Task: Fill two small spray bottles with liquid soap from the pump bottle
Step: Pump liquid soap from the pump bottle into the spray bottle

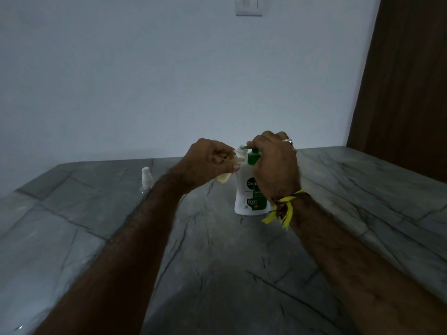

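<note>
A white pump bottle (244,194) with a green pump head and green label stands upright on the grey stone counter (217,262). My right hand (275,163) lies over the pump head, fingers curled down on it. My left hand (210,163) grips a small spray bottle (226,177) holding yellowish liquid, tilted, with its open top right under the green nozzle. A second small clear spray bottle (146,180) with a white cap stands upright to the left, partly hidden behind my left forearm.
A pale wall rises behind the counter, with a switch plate (248,6) at the top. A dark wooden panel (406,81) stands at the right. The scene is dim.
</note>
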